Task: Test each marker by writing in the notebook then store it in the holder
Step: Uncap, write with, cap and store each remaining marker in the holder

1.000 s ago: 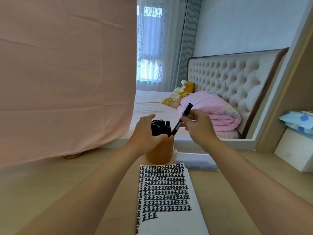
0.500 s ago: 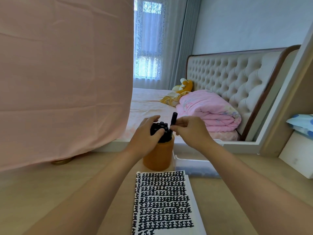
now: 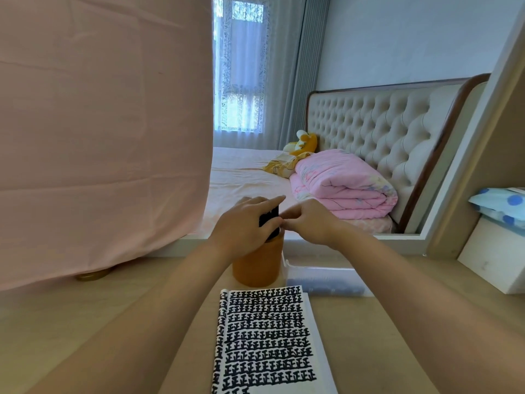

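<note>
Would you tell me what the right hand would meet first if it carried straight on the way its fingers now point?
The right hand points left, so it would most likely meet the black markers in the orange holder first, or the left hand gripping them; depth is hard to judge.

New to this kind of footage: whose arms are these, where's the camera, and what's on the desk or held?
No machine: a person wears a wide-angle camera on the head, looking down, so both arms enter from below. On the pale wooden desk lie a white notebook covered in black marks, an orange cylindrical holder behind it, and a clear plastic box beside that. The left hand grips the black markers standing in the holder. The fingers of the right hand meet at the bundle; whether they pinch a marker is hidden.
</note>
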### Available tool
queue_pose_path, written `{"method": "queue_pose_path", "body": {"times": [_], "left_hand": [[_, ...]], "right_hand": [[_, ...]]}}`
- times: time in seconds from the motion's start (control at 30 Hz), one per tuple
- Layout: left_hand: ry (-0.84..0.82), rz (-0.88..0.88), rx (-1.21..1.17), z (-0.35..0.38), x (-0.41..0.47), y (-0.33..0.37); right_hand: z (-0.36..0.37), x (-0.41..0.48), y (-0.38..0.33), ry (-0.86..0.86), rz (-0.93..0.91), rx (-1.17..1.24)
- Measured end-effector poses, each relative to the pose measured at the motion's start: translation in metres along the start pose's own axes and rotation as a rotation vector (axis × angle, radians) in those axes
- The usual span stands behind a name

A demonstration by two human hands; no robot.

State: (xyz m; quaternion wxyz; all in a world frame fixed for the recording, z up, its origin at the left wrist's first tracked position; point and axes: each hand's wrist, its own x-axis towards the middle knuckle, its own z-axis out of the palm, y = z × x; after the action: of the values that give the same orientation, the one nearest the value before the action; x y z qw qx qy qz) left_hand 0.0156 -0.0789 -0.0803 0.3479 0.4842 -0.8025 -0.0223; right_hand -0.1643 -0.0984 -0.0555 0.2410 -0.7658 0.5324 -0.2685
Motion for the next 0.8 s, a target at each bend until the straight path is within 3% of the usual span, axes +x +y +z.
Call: {"method": "queue_pose_path", "body": {"times": [0.1,0.27,0.37,0.5,0.73,0.8], "left_hand": [[-0.020,-0.016,-0.021,-0.003,0.004,-0.001],[-0.065,0.007,0.041,-0.003,0.001,0.001],[0.002,0.020,0.113,-0.003,-0.007,-0.004],[-0.009,-0.054,-0.021,-0.002,-0.015,-0.011],[-0.008,-0.026,-0.084,-0.002,-0.018,-0.014],[0.021,-0.035,-0.105,0.001,-0.020,-0.016]], "right_hand": [[-0.015,-0.010,0.016,0.018,0.014,-0.135],[-0.023,-0.021,0.039,-0.359,0.165,-0.493],[-0.018,-0.017,0.043,-0.435,0.198,-0.493],[-0.007,-0.007,0.047,-0.503,0.241,-0.556],[0.000,-0.001,0.062,-0.297,0.194,-0.546],[0.001,0.000,0.065,-0.308,0.189,-0.560]]}}
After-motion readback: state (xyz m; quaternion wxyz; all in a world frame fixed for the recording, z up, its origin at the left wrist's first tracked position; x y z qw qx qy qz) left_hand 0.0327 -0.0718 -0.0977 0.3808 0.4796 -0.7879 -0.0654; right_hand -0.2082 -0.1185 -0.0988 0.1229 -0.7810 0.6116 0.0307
